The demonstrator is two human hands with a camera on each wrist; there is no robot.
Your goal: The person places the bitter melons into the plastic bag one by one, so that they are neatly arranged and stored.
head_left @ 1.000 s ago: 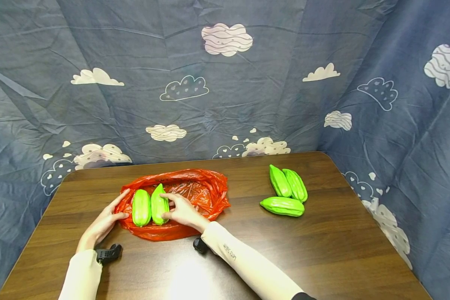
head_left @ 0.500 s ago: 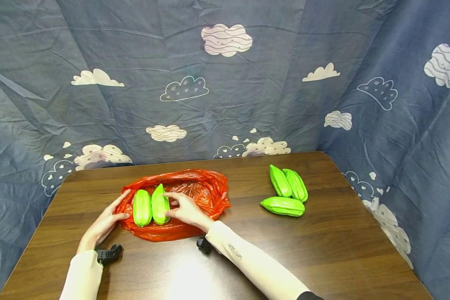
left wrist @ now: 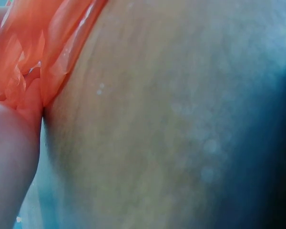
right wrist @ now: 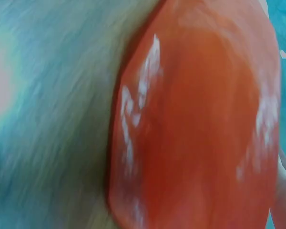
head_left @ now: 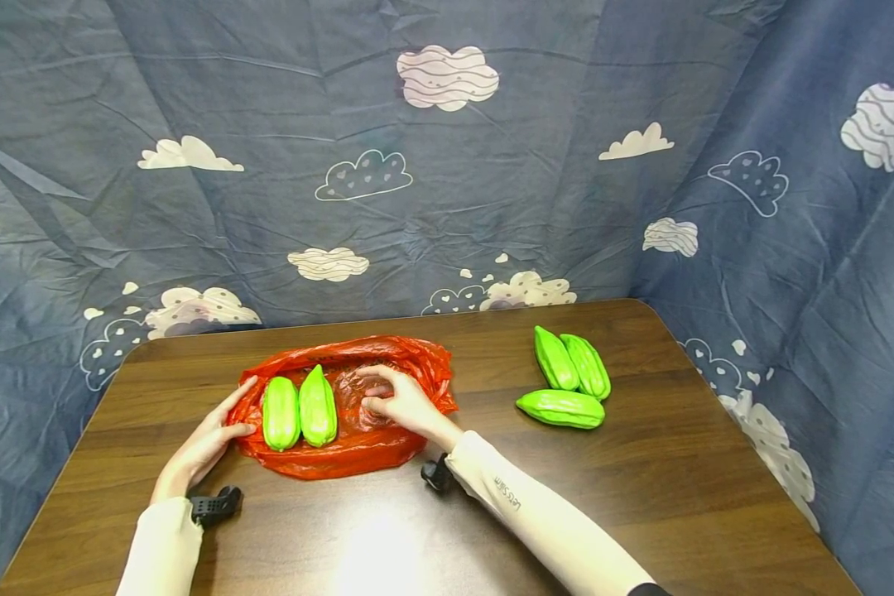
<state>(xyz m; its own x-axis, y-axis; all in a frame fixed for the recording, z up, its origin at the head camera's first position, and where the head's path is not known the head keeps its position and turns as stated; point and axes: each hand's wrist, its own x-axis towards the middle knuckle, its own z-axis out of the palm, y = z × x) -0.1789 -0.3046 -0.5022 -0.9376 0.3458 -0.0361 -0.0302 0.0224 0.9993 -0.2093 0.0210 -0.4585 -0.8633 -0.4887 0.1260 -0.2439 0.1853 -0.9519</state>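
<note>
Two green ridged bitter melons, a left one [head_left: 281, 413] and a pointed one [head_left: 317, 407], lie side by side in the left part of an open red plastic bag [head_left: 335, 463]. My left hand [head_left: 207, 439] holds the bag's left end; in the left wrist view the red film [left wrist: 52, 43] lies over part of the thumb. Over the bag's middle, my right hand [head_left: 402, 403] has its thumb and fingers apart with nothing between them, clear of the pointed melon. The right wrist view shows mostly blurred red film [right wrist: 195, 133].
Three more bitter melons [head_left: 560, 410] lie together on the right of the brown wooden table [head_left: 641, 497]. A blue curtain [head_left: 447, 207] with cloud prints hangs behind and to the right of the table.
My right hand has let go of the pointed bitter melon and moved right over the bag. That melon stays beside the other one. My left hand keeps its place.
</note>
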